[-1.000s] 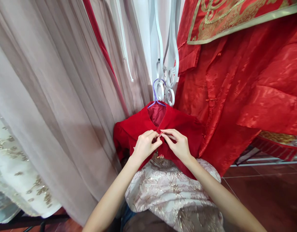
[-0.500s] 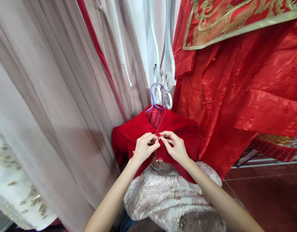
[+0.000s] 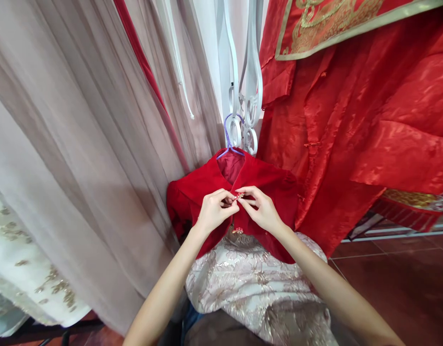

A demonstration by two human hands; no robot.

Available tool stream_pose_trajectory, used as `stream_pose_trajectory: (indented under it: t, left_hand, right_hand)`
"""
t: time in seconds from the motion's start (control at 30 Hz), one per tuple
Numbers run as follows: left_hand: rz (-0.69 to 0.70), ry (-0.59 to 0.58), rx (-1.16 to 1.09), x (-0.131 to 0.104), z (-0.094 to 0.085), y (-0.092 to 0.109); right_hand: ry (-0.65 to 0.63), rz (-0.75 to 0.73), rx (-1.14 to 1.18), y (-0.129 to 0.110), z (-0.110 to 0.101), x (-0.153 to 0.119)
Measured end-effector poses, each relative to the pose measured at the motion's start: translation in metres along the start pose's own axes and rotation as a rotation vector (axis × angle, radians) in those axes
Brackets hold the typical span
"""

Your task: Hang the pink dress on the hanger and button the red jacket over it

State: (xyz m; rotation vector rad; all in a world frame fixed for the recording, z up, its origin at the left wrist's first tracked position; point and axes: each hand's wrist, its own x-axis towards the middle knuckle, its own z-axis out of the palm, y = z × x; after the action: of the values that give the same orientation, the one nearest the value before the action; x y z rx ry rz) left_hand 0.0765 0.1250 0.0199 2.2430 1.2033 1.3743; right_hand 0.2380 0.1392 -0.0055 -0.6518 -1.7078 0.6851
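Observation:
A red jacket (image 3: 200, 185) hangs on a purple hanger (image 3: 228, 144). At its front opening, the fingertips of my left hand (image 3: 216, 209) and my right hand (image 3: 259, 207) meet. My right hand pinches a small red and gold fastener (image 3: 239, 195) at its left side. My left fingers are pressed together beside it, and what they grip is too small to make out. Lower on the front sits another ornate fastener (image 3: 238, 230). Pale floral brocade (image 3: 239, 278) lies beneath the jacket.
Sheer greyish-pink curtains (image 3: 80, 144) fill the left side. Behind the hanger stands white scrolled metalwork (image 3: 255, 96). Red satin garments (image 3: 369, 120) hang at the right above a dark red tiled floor (image 3: 398, 269). White beaded fabric (image 3: 23, 269) is at the lower left.
The jacket and both hands appear slightly higher in the view, as do the surroundings. Both hands stay together at the upper fastener with their fingers slightly shifted.

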Motion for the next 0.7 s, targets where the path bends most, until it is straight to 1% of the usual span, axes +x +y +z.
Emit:
stream_pose_trajectory:
  t: [0.13, 0.23, 0.3, 0.4, 0.57, 0.63, 0.7]
  left_hand:
    - [0.031, -0.008, 0.046, 0.002, -0.002, 0.002]
    - [0.079, -0.059, 0.123, 0.005, -0.005, 0.001]
    - [0.128, -0.099, 0.222, 0.006, -0.007, 0.002]
    - [0.201, -0.115, 0.400, 0.008, -0.009, 0.004]
    - [0.291, -0.175, 0.661, 0.009, -0.009, 0.006]
    - [0.320, -0.206, 0.700, 0.010, -0.011, 0.005]
    - [0.340, -0.233, 0.671, 0.011, -0.014, 0.004]
  right_hand:
    - [0.003, -0.015, -0.024, 0.000, -0.002, 0.000]
    - [-0.013, -0.060, -0.094, 0.001, -0.003, 0.002]
    - [-0.034, -0.104, -0.144, 0.002, -0.004, 0.003]
    - [-0.046, -0.169, -0.201, 0.004, -0.006, 0.006]
    - [-0.036, -0.227, -0.217, 0.006, -0.005, 0.008]
    - [-0.032, -0.230, -0.200, 0.006, -0.005, 0.007]
    - [-0.027, -0.234, -0.181, 0.004, -0.004, 0.007]
